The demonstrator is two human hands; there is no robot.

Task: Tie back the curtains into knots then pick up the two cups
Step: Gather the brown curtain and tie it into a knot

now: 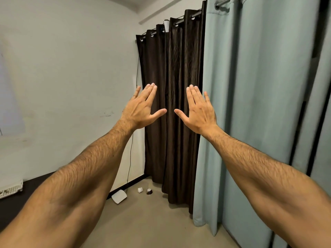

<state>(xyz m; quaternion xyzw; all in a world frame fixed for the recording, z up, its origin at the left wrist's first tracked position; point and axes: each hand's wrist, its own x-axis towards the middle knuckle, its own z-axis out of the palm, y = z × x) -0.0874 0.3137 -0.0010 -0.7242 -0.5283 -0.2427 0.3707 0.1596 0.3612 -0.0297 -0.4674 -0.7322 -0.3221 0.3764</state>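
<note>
A dark brown curtain (pixel 172 72) hangs full length from a rod in the room's corner. To its right hangs a pale green curtain (pixel 250 97), also loose and untied. My left hand (pixel 141 109) and my right hand (pixel 198 110) are both raised in front of the brown curtain, backs toward me, fingers straight and spread, holding nothing. I cannot tell whether they touch the fabric. On the floor by the brown curtain's foot lie a small white cup (pixel 140 190) on its side and a dark brown cup (pixel 149 191), tipped over.
A white flat box (pixel 119 196) leans at the wall base, with a thin black cable (pixel 131 149) running up the wall. A white perforated tray (pixel 10 189) sits on a dark surface at the left. The floor (pixel 143 221) is beige.
</note>
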